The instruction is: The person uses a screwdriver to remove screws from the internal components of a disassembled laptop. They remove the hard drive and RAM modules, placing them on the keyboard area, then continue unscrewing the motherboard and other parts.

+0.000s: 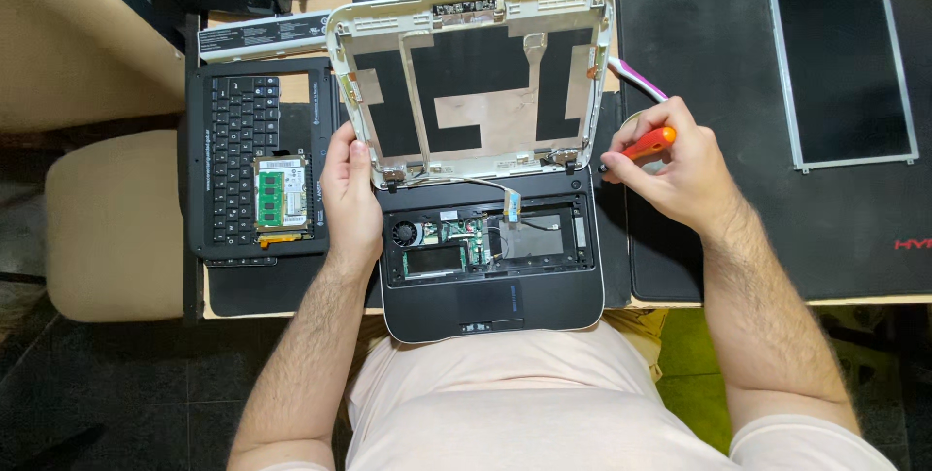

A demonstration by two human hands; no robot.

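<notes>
Opened laptop base (pixel 490 296) at the table's near edge, both hands working at its hinge line.

The left hand (pixel 349 189) reaches in from the left, forearm angled upward, fingers wrapped around the lower left edge of the white lid shell (pixel 473 78), which stands open behind the base. The right hand (pixel 675 170) comes from the right, fingers closed around an orange-handled screwdriver (pixel 641 146) whose tip points at the right hinge. A removed keyboard (pixel 243 155) lies left, a bare screen panel (pixel 843 68) right.
</notes>
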